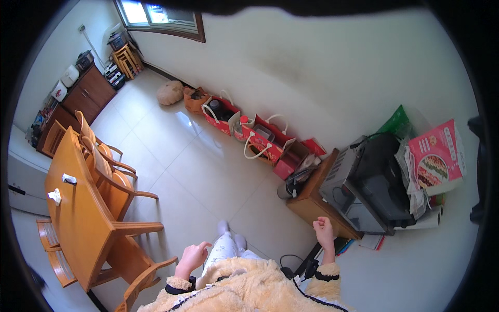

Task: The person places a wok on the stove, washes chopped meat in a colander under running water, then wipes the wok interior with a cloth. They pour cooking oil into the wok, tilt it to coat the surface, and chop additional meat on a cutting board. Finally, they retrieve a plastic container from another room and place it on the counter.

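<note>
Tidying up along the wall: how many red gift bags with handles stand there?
2. One red gift bag stands nearer the window, the other just beyond it toward the low cabinet. Red boxes beside them may hide more.

At ten o'clock we see a wooden dining table (pixel 78 208) with chairs (pixel 112 177); red gift bags (pixel 260 140) line the wall at twelve.

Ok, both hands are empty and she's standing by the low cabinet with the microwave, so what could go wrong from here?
1. A black cable trails on the floor by the feet and could likely catch a step.
2. The right hand hangs loosely curled near the low wooden cabinet corner; a swing might knock it.
3. The red box leans atop the microwave and may slide if bumped.
</note>
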`<state>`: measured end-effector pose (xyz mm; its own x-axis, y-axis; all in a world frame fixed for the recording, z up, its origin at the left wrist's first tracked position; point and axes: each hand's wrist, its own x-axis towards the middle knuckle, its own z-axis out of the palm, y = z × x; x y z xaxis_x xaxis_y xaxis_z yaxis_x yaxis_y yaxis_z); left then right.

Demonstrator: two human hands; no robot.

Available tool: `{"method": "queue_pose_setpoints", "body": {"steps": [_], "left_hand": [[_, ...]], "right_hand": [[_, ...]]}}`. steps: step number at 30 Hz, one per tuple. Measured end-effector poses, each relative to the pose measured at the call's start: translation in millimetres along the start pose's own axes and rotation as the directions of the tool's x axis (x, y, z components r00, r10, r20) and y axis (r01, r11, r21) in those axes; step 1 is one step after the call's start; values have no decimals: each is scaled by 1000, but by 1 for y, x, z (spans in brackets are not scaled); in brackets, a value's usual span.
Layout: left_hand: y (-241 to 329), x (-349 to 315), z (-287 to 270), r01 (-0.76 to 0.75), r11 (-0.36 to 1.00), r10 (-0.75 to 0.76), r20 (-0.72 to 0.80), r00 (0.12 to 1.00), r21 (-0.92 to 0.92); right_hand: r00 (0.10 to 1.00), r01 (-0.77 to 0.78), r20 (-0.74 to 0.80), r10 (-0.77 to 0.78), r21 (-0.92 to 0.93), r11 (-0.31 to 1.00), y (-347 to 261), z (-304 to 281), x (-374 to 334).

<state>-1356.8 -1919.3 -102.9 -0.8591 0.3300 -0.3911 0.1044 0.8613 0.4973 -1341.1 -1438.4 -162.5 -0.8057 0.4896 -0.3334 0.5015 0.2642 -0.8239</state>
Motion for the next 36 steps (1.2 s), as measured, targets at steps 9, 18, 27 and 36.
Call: {"method": "queue_pose_setpoints", "body": {"steps": [9, 18, 27, 36], "left_hand": [[-51, 190, 6, 186, 894, -140, 139, 980, -407], [-77, 519, 91, 647, 395, -421, 498, 758, -652], [-55, 679, 153, 548, -212, -202, 585, 785, -809], [86, 772, 34, 393, -415, 179, 350, 919, -821]], "right_hand": [[999, 21, 42, -16, -138, 990, -70, 74, 170], [931, 357, 50, -361, -323, 876, -121, 206, 433], [943, 323, 213, -254, -418, 849, -110, 296, 595], [845, 510, 333, -419, -262, 819, -179, 306, 537]]}}
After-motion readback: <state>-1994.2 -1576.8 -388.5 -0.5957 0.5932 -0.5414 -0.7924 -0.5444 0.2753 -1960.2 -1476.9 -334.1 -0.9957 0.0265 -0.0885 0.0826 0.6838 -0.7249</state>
